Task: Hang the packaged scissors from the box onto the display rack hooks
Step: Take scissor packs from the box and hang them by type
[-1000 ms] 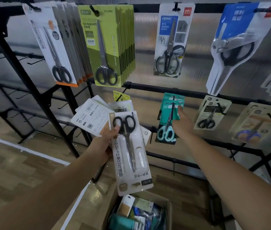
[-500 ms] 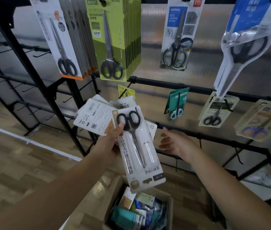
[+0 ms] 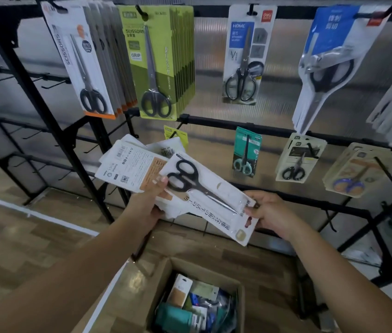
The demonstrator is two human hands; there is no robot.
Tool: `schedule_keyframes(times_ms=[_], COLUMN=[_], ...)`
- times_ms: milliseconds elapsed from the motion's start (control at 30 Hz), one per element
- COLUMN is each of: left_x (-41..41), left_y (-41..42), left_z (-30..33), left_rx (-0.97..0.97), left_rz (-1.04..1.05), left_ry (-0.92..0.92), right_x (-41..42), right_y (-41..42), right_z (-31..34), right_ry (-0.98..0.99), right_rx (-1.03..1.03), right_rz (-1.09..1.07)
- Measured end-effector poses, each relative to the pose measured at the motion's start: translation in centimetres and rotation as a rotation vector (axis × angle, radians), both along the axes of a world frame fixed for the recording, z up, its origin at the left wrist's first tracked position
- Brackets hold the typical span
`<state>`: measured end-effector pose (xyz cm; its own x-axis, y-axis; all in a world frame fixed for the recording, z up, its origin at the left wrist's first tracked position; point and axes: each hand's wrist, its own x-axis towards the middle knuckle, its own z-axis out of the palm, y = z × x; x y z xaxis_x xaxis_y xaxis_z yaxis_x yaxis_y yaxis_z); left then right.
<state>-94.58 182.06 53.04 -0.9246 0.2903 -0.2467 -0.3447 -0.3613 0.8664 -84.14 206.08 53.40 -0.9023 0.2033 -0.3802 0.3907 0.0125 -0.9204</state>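
Left hand (image 3: 147, 203) gripped pack fan (image 3: 130, 168); right hand (image 3: 270, 213) pinched top pack (image 3: 210, 200) at frame centre. Box (image 3: 198, 301) below. Teal pack (image 3: 246, 151), hung packs across rack (image 3: 250, 128) behind.

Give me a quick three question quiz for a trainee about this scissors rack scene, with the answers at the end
1. True or false: the right hand grips the white scissors pack by its lower end.
2. Which pack hangs alone on its top-row hook? A) green GRIP pack B) blue HOME pack C) orange-edged pack
3. Fill in: the left hand holds a fan of ___.

Key: 1 true. 2 B. 3 packs.
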Motion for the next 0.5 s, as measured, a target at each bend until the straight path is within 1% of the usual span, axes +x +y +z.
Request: schedule_keyframes(times_ms=[67, 133, 200, 233, 300, 333, 367, 433, 500], left_x=[0.0, 0.0, 0.0, 0.0, 0.0, 0.1, 0.1, 0.0, -0.2], left_y=[-0.6, -1.2, -1.7, -2.0, -2.5, -2.8, -3.2, -4.2, -5.3], left_z=[0.0, 0.0, 0.0, 0.0, 0.2, 0.3, 0.4, 0.8, 1.2], left_rx=[0.018, 0.023, 0.018, 0.021, 0.045, 0.055, 0.068, 0.086, 0.071], left_rz=[-0.063, -0.099, -0.092, -0.083, -0.078, -0.077, -0.068, -0.038, -0.016], left_ry=[0.034, 0.041, 0.046, 0.054, 0.082, 0.093, 0.096, 0.099, 0.132], right_x=[-0.4, -1.0, -1.8, -2.0, -2.2, -2.2, -2.1, -1.9, -2.0], right_y=[0.6, 0.9, 0.8, 0.7, -0.3, -1.1, -1.9, -3.9, -5.9], right_z=[1.2, 2.7, 3.7, 3.9, 3.8, 3.4, 3.0, 2.5, 2.7], right_ry=[0.006, 0.024, 0.103, 0.156, 0.206, 0.194, 0.164, 0.125, 0.134], right_rx=[0.042, 0.126, 0.151, 0.115, -0.097, -0.237, -0.373, -0.614, -0.742], right_rz=[0.016, 0.025, -0.074, -0.187, -0.435, -0.492, -0.482, -0.392, -0.268])
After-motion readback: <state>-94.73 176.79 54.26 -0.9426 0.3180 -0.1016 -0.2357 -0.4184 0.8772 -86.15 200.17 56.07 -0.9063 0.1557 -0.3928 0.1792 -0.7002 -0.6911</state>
